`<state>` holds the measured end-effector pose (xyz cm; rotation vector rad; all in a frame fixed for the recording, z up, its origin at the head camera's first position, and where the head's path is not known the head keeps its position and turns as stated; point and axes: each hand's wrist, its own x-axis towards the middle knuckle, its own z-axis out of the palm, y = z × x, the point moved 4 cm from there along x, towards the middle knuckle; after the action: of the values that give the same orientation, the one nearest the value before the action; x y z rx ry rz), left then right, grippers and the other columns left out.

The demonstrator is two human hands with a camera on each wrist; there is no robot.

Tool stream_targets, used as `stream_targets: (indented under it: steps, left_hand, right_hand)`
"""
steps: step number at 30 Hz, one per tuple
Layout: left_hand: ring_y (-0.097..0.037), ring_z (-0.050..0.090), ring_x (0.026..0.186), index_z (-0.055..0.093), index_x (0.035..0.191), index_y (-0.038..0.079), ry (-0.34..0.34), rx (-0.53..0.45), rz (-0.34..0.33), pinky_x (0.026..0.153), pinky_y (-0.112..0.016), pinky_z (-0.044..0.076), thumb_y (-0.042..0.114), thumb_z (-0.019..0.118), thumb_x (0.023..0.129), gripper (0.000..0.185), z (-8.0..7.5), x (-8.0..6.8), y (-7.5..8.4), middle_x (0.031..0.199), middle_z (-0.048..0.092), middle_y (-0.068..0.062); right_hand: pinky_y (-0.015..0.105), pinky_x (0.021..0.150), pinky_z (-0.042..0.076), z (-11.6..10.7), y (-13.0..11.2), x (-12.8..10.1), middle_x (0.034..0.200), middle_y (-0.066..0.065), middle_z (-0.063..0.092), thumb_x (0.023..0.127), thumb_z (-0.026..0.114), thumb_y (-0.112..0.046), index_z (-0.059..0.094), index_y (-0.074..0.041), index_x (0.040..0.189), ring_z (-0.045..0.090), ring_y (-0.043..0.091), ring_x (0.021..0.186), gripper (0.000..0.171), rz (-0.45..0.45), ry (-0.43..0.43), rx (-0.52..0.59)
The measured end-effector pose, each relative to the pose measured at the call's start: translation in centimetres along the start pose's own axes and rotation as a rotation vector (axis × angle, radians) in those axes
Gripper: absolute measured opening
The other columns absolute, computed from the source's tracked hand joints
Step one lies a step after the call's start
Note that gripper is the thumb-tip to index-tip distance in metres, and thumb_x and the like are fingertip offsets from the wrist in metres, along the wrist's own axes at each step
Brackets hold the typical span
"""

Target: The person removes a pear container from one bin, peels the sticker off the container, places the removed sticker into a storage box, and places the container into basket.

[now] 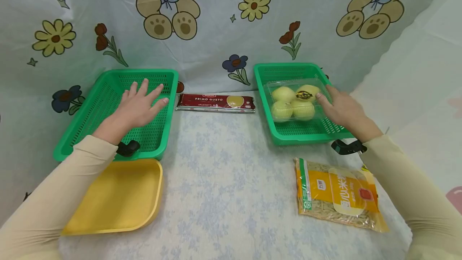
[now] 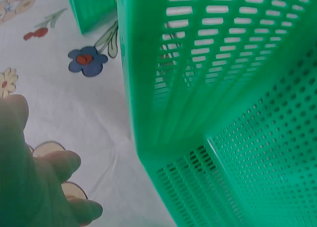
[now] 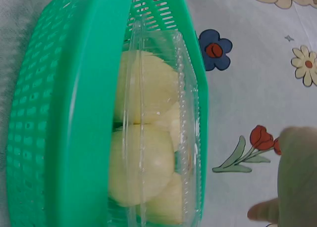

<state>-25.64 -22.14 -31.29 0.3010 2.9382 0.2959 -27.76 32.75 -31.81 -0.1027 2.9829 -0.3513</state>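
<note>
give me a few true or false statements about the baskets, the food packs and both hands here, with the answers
1. The clear box of apples sits in the right green basket. True.
2. The left hand grips the spaghetti pack. False: it is spread open over the left green basket, and the spaghetti lies on the table between the baskets.
3. The yellow tray lies in front of the left green basket. True.
4. The noodle bag is inside the right basket. False: it lies on the table in front of it.
5. The right hand is at the apple box's right edge. True.
</note>
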Motion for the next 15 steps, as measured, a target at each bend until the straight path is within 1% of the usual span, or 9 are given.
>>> stream_targets:
  steps: [2,4,6,8,13,15]
  left_hand:
    - [-0.062,-0.009,0.15,0.01,0.166,0.016,-0.009,0.008,0.008,0.119,-0.077,0.0,0.06,0.021,0.107,0.073,0.3,0.0,0.4,0.167,-0.008,-0.034]
    - [-0.062,-0.008,0.151,0.012,0.165,0.016,-0.015,0.013,0.018,0.119,-0.076,0.001,0.058,0.022,0.108,0.072,0.7,0.1,1.0,0.167,-0.006,-0.034]
    - [-0.061,-0.007,0.151,0.014,0.165,0.016,-0.02,0.015,0.028,0.119,-0.076,0.002,0.058,0.023,0.108,0.072,1.0,0.2,1.7,0.167,-0.004,-0.033]
    - [-0.06,-0.006,0.152,0.015,0.165,0.016,-0.023,0.014,0.04,0.12,-0.075,0.003,0.056,0.024,0.108,0.07,1.4,0.5,2.5,0.168,-0.003,-0.032]
    - [-0.056,-0.006,0.154,0.02,0.165,0.017,-0.027,0.011,0.083,0.122,-0.073,0.003,0.052,0.029,0.109,0.066,2.2,2.0,5.4,0.17,-0.001,-0.027]
    - [-0.054,-0.005,0.155,0.023,0.164,0.018,-0.031,0.029,0.104,0.123,-0.071,0.004,0.052,0.031,0.109,0.066,2.5,2.6,6.9,0.17,0.001,-0.026]
  right_hand:
    - [0.076,0.111,0.026,0.0,0.4,0.0,0.158,0.042,0.022,0.103,0.008,-0.066,0.006,0.004,0.162,0.027,0.065,0.139,0.091,0.029,0.016,0.028]
    - [0.076,0.11,0.027,0.2,0.9,0.0,0.157,0.043,0.024,0.103,0.008,-0.066,0.007,0.006,0.161,0.029,0.066,0.136,0.093,0.05,0.026,0.066]
    - [0.076,0.11,0.027,0.5,1.4,0.2,0.157,0.043,0.022,0.103,0.008,-0.065,0.008,0.009,0.16,0.028,0.067,0.136,0.093,0.061,0.026,0.108]
    - [0.076,0.111,0.025,0.9,1.9,0.4,0.159,0.043,0.018,0.103,0.008,-0.065,0.006,0.009,0.16,0.023,0.067,0.139,0.093,0.08,0.013,0.157]
    - [0.076,0.113,0.022,2.3,3.0,0.9,0.162,0.041,0.011,0.103,0.01,-0.065,0.002,0.007,0.16,0.016,0.065,0.143,0.093,0.132,-0.001,0.261]
    - [0.075,0.113,0.025,2.7,3.2,1.0,0.162,0.04,0.013,0.103,0.013,-0.065,0.002,0.006,0.161,0.019,0.064,0.143,0.092,0.152,0.013,0.302]
